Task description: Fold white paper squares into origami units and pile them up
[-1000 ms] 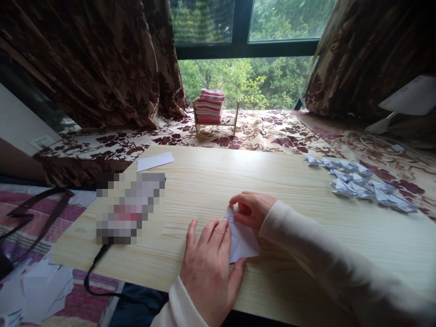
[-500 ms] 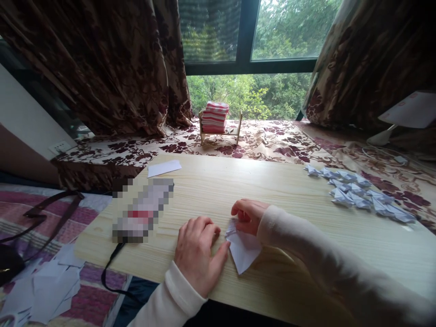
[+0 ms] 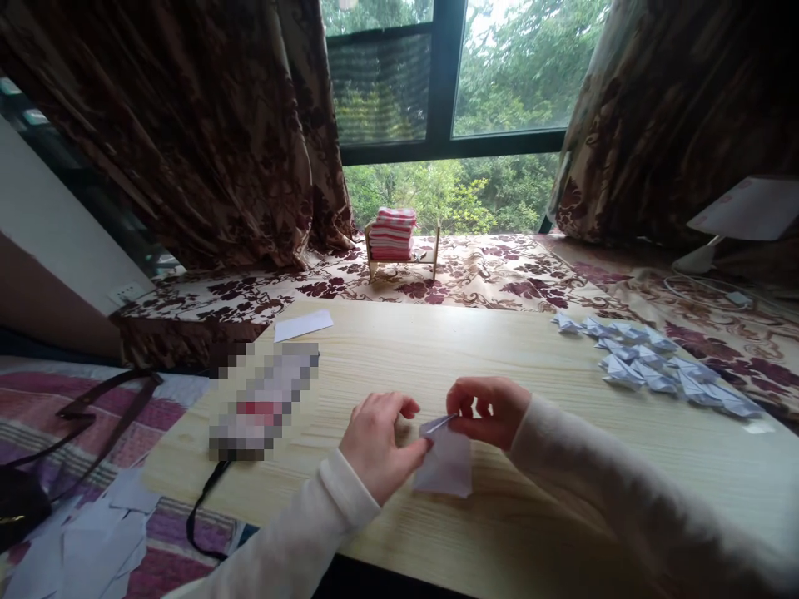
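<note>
A white sheet of folded paper (image 3: 444,467) lies on the table in front of me, with a narrow fold standing up along its far edge. My right hand (image 3: 490,408) pinches that folded edge at its right corner between thumb and fingers. From the left, my left hand (image 3: 379,441) reaches in with its thumb tip at the paper's left edge. Its index finger is curved and apart from the thumb, leaving a gap. Several folded white paper pieces (image 3: 655,362) with pointed corners sit in rows at the table's right.
On the light wooden table (image 3: 518,341) a white paper strip (image 3: 304,325) lies at the far left, near a blurred-out object (image 3: 265,408) with a black strap. Loose paper sheets (image 3: 93,532) lie on the bed at left. A small rack with striped folded cloths (image 3: 392,235) stands on the windowsill.
The paper has turned so that its lower edge faces me, and its far edge is raised. My right hand has moved slightly right and pinches that edge; my left hand has shifted right and up.
</note>
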`<state>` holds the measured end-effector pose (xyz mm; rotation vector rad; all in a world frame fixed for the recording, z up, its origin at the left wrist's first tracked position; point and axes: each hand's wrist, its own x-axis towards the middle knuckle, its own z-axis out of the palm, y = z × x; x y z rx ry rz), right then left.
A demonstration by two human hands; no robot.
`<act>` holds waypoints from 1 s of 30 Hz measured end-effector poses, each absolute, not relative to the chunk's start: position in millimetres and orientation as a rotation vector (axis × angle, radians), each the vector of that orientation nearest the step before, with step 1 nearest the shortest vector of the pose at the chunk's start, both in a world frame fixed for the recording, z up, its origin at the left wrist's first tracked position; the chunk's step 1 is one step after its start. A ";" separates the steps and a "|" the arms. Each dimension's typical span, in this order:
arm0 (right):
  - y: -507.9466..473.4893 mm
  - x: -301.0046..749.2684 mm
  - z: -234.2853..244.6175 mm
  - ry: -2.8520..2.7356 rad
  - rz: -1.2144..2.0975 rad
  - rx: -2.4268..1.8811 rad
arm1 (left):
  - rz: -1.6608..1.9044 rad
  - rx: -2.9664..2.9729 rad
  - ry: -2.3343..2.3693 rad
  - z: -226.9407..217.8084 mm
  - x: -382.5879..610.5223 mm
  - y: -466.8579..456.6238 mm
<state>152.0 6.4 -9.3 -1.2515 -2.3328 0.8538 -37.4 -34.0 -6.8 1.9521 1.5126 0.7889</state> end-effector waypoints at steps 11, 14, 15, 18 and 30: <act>21.9 174.1 -17.4 -1.802 0.335 -0.983 | 0.978 1.684 1.083 -1.6 4.7 31.1; 17.6 173.5 -18.6 -1.814 0.303 -0.960 | 1.026 1.444 1.016 -9.8 5.3 24.1; 16.8 173.2 -18.4 -1.814 0.303 -0.948 | 1.029 1.392 1.007 -10.4 5.5 22.4; 15.9 171.9 -16.7 -1.789 0.325 -0.906 | 1.041 1.311 1.000 -6.8 6.7 19.9; 11.0 169.2 -11.8 -1.824 0.341 -0.836 | 1.073 1.291 1.058 -5.6 5.3 18.6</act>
